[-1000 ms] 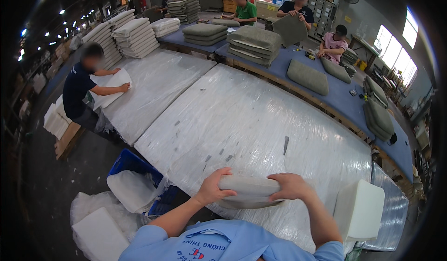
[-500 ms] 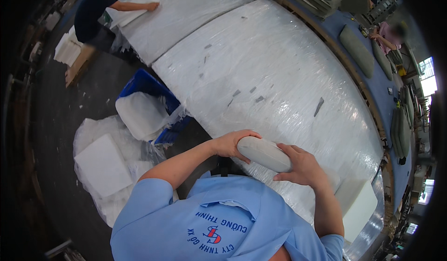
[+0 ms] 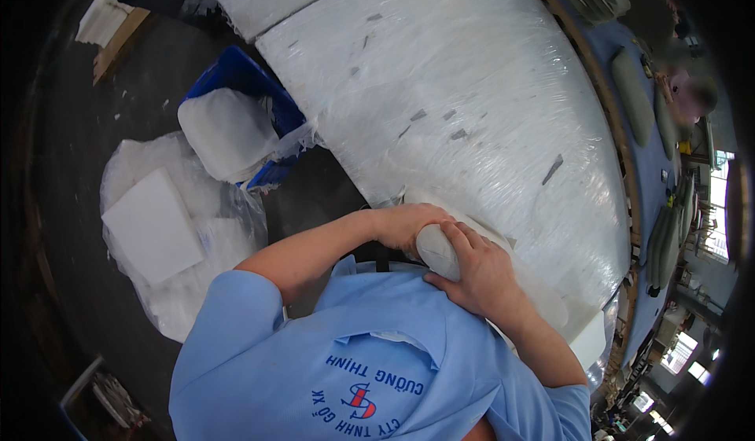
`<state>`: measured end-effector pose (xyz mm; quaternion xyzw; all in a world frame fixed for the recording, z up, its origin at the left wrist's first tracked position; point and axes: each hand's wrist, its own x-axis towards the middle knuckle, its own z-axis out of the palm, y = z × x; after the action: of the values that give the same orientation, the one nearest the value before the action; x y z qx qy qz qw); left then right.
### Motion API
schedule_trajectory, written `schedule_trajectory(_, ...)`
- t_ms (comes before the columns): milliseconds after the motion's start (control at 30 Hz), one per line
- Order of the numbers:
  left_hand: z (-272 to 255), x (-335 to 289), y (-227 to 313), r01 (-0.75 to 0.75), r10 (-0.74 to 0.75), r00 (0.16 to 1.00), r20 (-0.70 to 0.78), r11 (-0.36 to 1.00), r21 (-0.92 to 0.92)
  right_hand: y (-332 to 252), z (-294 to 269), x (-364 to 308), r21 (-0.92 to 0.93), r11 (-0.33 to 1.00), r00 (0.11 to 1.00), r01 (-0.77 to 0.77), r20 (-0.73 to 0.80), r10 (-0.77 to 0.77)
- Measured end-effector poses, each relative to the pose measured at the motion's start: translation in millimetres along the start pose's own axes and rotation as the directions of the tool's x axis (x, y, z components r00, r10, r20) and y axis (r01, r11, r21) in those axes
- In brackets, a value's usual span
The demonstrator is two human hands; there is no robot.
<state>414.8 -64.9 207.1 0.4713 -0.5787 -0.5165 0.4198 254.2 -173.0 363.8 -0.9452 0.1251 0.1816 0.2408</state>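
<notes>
I hold a pale grey padded cushion close in front of my chest, at the near edge of the table. My left hand is closed round its far left side. My right hand grips it from the right, fingers over the top and thumb underneath. Only the rounded near end shows between my hands, and they hide much of the rest. Just beyond my right hand and forearm lies a pale, smooth, flat piece, partly covered by the arm; its kind is unclear.
Clear plastic film covers the wide table. To the left stands a blue bin with a white pad on it. White foam pieces lie on plastic beside it. Another foam block sits behind my right forearm. Green-grey cushions line a blue bench.
The cushion has turned, so its end now faces me, and my hands have come closer together round it. My view has shifted; the co-worker at upper left is mostly out of sight.
</notes>
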Motion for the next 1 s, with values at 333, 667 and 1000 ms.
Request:
schedule_trajectory(333,65.0,-5.6,-97.3,0.459,-0.425,0.751,-0.506,0.886,-0.063,3.6,-8.8,0.9,0.026,1.0,0.998,-0.011,-0.062,0.013)
schedule_trajectory(667,40.4,72.2,-23.9,0.237,-0.42,0.896,-0.145,0.728,-0.643,29.9,-4.6,-82.7,0.182,0.953,0.822,-0.244,-0.483,0.303)
schedule_trajectory(1000,104.5,134.3,83.2,0.04,-0.117,0.993,-0.026,0.527,-0.849,59.7,44.8,-144.6,0.818,0.541,0.554,0.195,-0.547,0.627)
